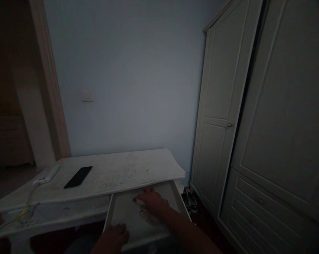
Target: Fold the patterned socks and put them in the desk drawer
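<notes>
A pale drawer (134,225) is pulled out from under the white desk (114,169). My left hand (113,235) is at its front left corner, fingers bent over the edge. Inside the drawer, my right hand (150,201) is closed over a pale, soft-looking thing (150,217) with small dark spots. The hand covers part of it, and in the dim light its kind cannot be made out.
A black phone (78,177) and a white power strip (47,174) lie on the desk's left part. Cables (22,214) hang at the front left. A white wardrobe (217,123) stands to the right, with shoes (189,200) on the floor beside it.
</notes>
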`<state>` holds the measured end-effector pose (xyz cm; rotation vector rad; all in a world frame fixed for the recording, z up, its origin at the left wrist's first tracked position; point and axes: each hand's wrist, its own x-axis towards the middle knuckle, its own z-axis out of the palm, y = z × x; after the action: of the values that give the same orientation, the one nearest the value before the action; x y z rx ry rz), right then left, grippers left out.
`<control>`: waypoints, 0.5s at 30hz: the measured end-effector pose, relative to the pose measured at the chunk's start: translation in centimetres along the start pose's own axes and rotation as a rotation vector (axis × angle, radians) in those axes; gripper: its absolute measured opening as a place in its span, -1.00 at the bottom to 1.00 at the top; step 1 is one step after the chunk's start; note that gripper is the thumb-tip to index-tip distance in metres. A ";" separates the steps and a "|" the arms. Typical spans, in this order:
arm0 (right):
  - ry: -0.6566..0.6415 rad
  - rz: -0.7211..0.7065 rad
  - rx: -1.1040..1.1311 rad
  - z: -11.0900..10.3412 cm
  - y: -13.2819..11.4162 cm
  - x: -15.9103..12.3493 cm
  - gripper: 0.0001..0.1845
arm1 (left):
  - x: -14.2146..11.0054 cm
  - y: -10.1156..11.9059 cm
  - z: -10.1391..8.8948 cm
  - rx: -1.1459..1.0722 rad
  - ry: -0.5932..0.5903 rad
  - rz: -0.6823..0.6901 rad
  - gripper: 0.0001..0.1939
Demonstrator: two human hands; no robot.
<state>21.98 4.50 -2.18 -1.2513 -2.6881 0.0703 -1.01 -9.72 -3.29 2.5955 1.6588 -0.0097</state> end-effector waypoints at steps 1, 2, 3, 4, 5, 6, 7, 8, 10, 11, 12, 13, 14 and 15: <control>-0.005 -0.010 0.002 0.1 -1.1 0.9 -0.47 | -0.1 0.1 0.0 -0.012 0.014 -0.001 -0.47; -0.012 -0.021 0.005 0.3 -2.3 1.8 -0.47 | -0.2 0.1 0.1 -0.020 0.029 -0.008 -0.44; -0.023 -0.037 0.011 0.6 -3.5 2.6 -0.46 | -0.3 0.1 0.2 -0.025 0.039 -0.018 -0.41; -0.035 -0.063 0.016 0.9 -4.7 3.4 -0.46 | -0.4 0.0 0.3 -0.030 0.044 -0.022 -0.39; -0.051 -0.106 0.018 1.2 -5.9 4.1 -0.46 | -0.5 -0.1 0.5 -0.038 0.050 -0.017 -0.38; -0.073 -0.164 0.018 1.7 -6.9 4.7 -0.49 | -0.6 -0.3 0.7 -0.051 0.064 0.001 -0.38; -0.096 -0.229 0.016 2.1 -7.8 5.1 -0.53 | -0.6 -0.4 1.0 -0.071 0.090 0.028 -0.39; -0.116 -0.290 0.013 2.4 -8.4 5.5 -0.59 | -0.7 -0.6 1.3 -0.093 0.121 0.060 -0.40; -0.184 -0.386 0.007 3.0 -8.9 5.7 -0.69 | -0.7 -1.0 1.9 -0.129 0.197 0.105 -0.46; -0.242 -0.418 0.008 3.2 -8.8 5.5 -0.72 | -0.7 -1.2 2.2 -0.135 0.225 0.112 -0.47; -0.300 -0.438 0.015 3.4 -8.5 5.3 -0.74 | -0.8 -1.3 2.4 -0.132 0.243 0.108 -0.47; -0.350 -0.450 0.027 3.4 -7.9 4.9 -0.76 | -0.8 -1.4 2.6 -0.127 0.252 0.096 -0.46; -0.387 -0.459 0.050 3.4 -7.2 4.3 -0.77 | -0.8 -1.5 2.7 -0.122 0.254 0.082 -0.44; -0.408 -0.464 0.084 3.3 -6.4 3.7 -0.78 | -0.7 -1.5 2.9 -0.119 0.255 0.068 -0.46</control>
<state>14.26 3.28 -4.14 -0.6130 -3.2085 0.4094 -2.62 -9.92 -6.20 2.6507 1.5841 0.4274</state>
